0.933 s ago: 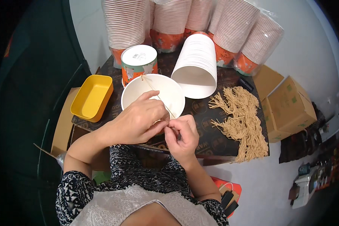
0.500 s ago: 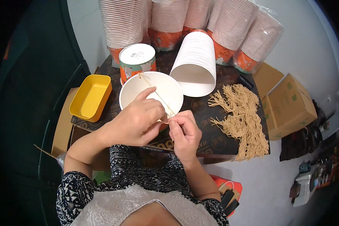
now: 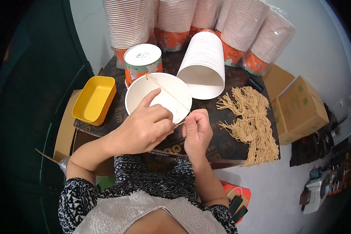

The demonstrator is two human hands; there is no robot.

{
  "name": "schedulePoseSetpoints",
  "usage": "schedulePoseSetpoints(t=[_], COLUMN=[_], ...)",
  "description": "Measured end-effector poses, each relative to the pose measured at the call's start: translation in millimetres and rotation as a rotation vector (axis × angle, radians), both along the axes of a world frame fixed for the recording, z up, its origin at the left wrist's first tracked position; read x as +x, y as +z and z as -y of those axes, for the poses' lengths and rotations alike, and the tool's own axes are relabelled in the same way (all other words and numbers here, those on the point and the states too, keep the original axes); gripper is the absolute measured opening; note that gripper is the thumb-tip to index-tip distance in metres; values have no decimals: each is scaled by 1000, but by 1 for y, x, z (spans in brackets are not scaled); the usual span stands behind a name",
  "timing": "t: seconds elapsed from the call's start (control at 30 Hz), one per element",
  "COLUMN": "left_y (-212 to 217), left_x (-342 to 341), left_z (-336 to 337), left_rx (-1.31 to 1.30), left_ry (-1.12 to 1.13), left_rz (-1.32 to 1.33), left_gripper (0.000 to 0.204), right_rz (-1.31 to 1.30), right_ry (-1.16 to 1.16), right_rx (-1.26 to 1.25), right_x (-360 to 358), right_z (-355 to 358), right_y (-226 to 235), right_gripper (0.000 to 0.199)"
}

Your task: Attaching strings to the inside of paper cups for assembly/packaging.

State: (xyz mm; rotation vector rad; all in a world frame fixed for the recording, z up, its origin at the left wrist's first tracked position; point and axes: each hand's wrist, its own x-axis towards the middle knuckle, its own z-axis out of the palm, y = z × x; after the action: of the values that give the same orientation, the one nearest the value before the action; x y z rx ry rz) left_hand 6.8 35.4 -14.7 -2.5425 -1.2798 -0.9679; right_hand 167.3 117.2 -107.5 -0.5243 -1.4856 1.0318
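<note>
A paper bucket (image 3: 140,95), white inside, stands tilted toward me with its mouth up. A thin tan cord (image 3: 165,91) is fixed at the far rim and runs taut across the mouth to the near right rim. My left hand (image 3: 146,126) lies over the near left rim, index finger stretched out, while its thumb and other fingers pinch the cord's end. Beside the near right rim, my right hand (image 3: 197,132) is closed on the cord too. The fingertips of both hands partly hide the cord between them.
A bundle of tan cords (image 3: 253,124) lies on the right of the dark table. Nested white buckets (image 3: 201,58) lie behind, beside an upturned orange bucket (image 3: 143,64). Wrapped bucket stacks (image 3: 128,23) line the wall. A yellow tray (image 3: 93,101) sits left, cardboard boxes (image 3: 300,105) right.
My right hand has moved a little right and away from my left, and the hands are now farther apart with cord stretched between them. The bucket has shifted slightly right.
</note>
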Motion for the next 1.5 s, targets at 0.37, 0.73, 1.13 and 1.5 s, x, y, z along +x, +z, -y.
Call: schedulePoseSetpoints(t=[0.37, 0.73, 1.13, 1.5], left_y=[3, -12, 75, 94], left_x=[-8, -48, -83, -159], left_z=[3, 12, 39, 4], left_rx=[-90, -179, 153, 605], left_ry=[-120, 836, 916, 1058], left_rz=[-1, 480, 344, -620], left_gripper=[15, 35, 15, 9], right_rz=[-8, 193, 298, 541], right_ry=[-134, -132, -101, -99], right_rx=[-1, 309, 465, 845], right_x=[-6, 12, 31, -107], right_z=[-15, 3, -11, -90], right_y=[-3, -5, 2, 47], right_gripper=[28, 11, 24, 44])
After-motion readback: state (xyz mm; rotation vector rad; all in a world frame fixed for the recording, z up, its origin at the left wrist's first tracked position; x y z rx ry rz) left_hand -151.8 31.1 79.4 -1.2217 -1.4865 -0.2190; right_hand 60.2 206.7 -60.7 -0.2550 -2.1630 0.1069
